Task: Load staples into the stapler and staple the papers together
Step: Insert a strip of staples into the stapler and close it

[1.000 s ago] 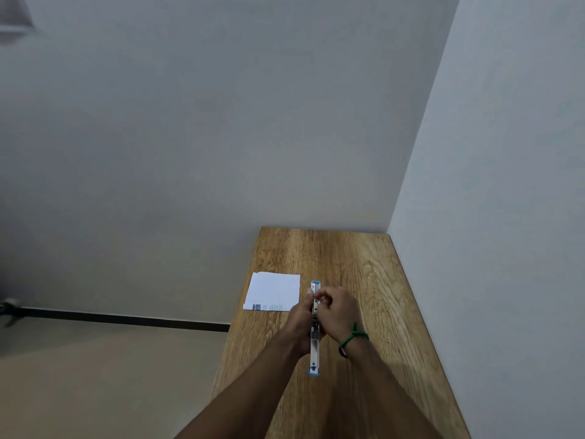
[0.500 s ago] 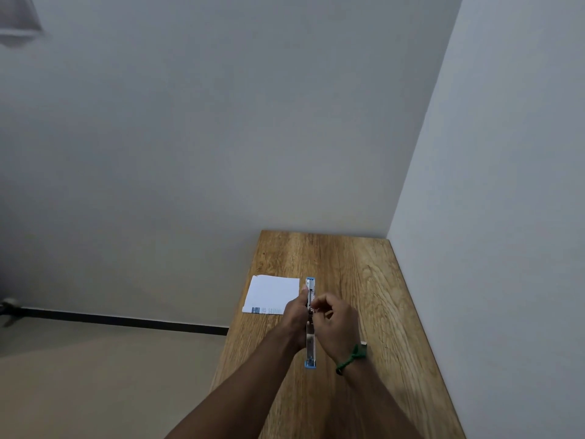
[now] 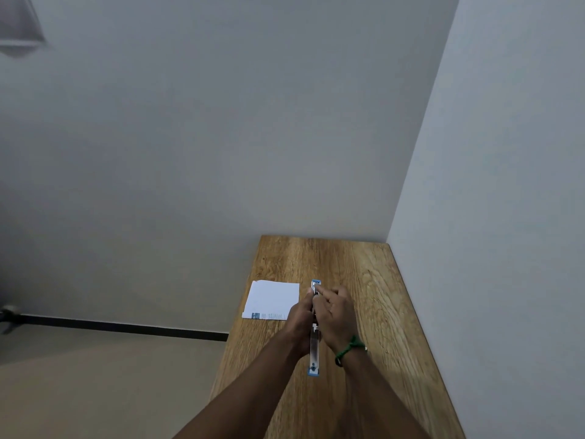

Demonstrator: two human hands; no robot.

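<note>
Wood table (image 3: 364, 264): left hand (image 3: 299, 318) grips stapler (image 3: 314, 353), right hand (image 3: 337, 315) forefinger extended.

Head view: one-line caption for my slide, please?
Left hand grips the opened blue stapler at the wooden table, right fingers at its far end; papers lie to its left.

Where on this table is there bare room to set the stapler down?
Bare wood on the table beyond the papers and stapler up to the back wall, and the strip between the right hand and the side wall. Crowded mid-left: papers, stapler, left hand.
</note>
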